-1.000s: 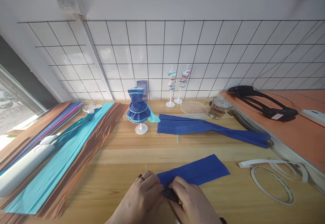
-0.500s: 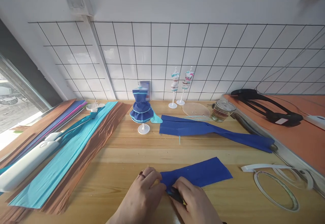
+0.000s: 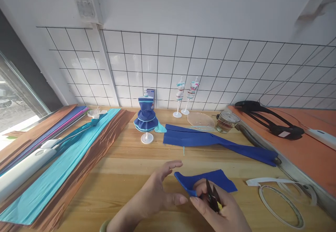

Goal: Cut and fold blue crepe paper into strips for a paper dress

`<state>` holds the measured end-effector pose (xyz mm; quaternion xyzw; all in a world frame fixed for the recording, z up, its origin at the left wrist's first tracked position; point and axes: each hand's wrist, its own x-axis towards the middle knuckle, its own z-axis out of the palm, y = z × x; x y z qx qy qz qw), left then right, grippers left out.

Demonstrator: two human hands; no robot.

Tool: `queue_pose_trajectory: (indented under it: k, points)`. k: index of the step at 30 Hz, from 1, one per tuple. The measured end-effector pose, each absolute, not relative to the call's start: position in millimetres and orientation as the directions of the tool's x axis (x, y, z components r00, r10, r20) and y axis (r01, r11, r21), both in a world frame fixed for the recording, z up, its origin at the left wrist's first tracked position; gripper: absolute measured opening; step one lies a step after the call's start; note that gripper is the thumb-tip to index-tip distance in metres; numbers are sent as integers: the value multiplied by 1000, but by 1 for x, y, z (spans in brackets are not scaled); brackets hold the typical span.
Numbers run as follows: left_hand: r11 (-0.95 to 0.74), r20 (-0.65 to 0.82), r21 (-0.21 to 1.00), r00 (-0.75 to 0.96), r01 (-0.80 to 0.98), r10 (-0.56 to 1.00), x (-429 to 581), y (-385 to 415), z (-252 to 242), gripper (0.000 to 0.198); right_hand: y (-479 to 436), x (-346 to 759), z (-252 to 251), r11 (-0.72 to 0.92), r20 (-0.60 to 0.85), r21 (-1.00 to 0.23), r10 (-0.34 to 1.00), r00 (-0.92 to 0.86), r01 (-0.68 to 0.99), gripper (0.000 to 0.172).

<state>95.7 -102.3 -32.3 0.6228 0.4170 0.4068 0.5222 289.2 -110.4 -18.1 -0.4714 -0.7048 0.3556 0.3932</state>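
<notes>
My left hand (image 3: pixel 153 195) is open over the table, thumb and fingers spread apart with nothing in them. My right hand (image 3: pixel 225 214) pinches the near left edge of a blue cloth piece (image 3: pixel 222 179) between thumb and forefinger. In the same hand lies a pair of dark-bladed thread snips (image 3: pixel 212 195), its tips pointing up and away and a bit of yellow showing at the handle. The cloth's left end is lifted and curled; the right end lies on the wood.
Farther back stand a small dress form in a blue ruffled dress (image 3: pixel 146 116), a long blue strip (image 3: pixel 189 137), two bare forms (image 3: pixel 179 95) and a glass jar (image 3: pixel 227 122). Coloured fabrics (image 3: pixel 65 165) and a white power strip (image 3: pixel 26 172) lie left, a tape ring (image 3: pixel 282 207) right.
My left hand has let go of the cloth and opened. The right hand has moved right, turned the snips upward and lifted the cloth's left end. The view has tilted slightly.
</notes>
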Motion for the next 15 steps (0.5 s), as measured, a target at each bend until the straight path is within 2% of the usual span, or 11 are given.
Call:
queue_pose_trajectory:
  k: [3, 7, 15]
  points:
    - [-97, 134, 989, 421, -110, 897, 101, -88, -27, 52, -110, 295, -12, 186, 136, -911, 978, -158, 369, 27]
    - [-69, 139, 983, 444, -170, 885, 110, -73, -28, 21, -107, 303, -8, 130, 96, -910, 990, -104, 393, 29]
    - [-37, 175, 955, 460, -293, 871, 114, -76, -16, 11, -103, 300, 11, 186, 200, -891, 980, -11, 415, 29]
